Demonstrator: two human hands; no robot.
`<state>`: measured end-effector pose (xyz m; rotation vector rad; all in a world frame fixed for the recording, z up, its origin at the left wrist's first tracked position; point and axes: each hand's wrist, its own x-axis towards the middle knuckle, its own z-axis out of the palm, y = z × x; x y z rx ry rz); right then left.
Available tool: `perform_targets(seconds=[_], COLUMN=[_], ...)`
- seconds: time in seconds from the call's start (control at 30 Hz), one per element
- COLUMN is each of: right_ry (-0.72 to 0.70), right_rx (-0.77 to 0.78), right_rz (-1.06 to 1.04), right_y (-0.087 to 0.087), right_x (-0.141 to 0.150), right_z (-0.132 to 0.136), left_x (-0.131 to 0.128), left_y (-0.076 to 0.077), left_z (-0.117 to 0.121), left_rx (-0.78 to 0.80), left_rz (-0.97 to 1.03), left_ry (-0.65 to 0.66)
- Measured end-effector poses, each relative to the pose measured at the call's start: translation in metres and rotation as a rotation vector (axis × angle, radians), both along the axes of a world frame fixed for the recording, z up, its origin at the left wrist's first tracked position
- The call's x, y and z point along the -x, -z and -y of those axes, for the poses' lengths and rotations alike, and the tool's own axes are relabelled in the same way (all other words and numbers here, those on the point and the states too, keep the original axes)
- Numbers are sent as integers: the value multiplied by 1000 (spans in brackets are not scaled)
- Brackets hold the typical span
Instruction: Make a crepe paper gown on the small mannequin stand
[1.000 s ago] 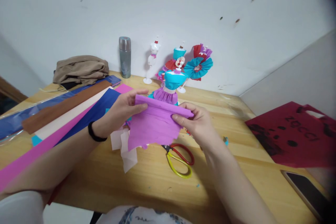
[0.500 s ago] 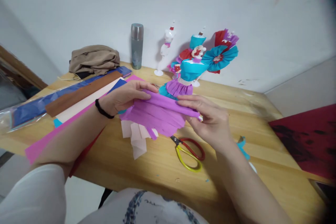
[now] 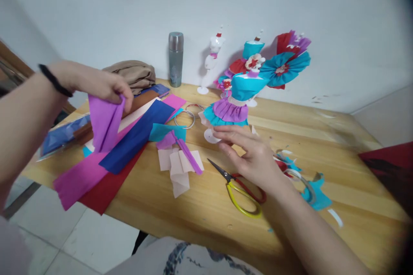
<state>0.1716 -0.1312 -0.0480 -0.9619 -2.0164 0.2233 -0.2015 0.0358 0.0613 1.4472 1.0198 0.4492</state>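
My left hand (image 3: 97, 84) is raised at the left and pinches a piece of purple crepe paper (image 3: 105, 122) that hangs down over the stack of coloured paper sheets (image 3: 129, 137). My right hand (image 3: 251, 154) hovers flat with fingers spread just above the wooden table (image 3: 200, 215), holding nothing. It is close to the base of a small mannequin (image 3: 232, 103) dressed in a teal top and a purple and teal paper skirt. Red and yellow scissors (image 3: 241, 189) lie beside that hand.
Pale and purple paper scraps (image 3: 180, 163) lie mid-table, with wire rings (image 3: 185, 118) behind them. Along the wall stand a steel flask (image 3: 176, 58), a white mannequin (image 3: 211, 62), paper fans (image 3: 284, 62) and a folded brown cloth (image 3: 134, 73). Teal scraps (image 3: 314, 191) lie at right.
My left hand has carried the purple crepe paper away to the left and up. My right hand has let go of it and dropped open near the mannequin. The view shifted left.
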Motion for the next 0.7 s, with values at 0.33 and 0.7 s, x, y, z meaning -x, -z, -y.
perform_targets(seconds=[0.33, 0.7], right_ry=[-150, -384], right_rx=[548, 1009], right_rz=[-234, -767], right_y=[17, 22], right_x=[26, 58], right_z=[8, 24], left_x=[-89, -158], left_y=[5, 32], left_z=[44, 129], left_rx=[33, -559], left_rz=[-253, 48], left_ry=[128, 197])
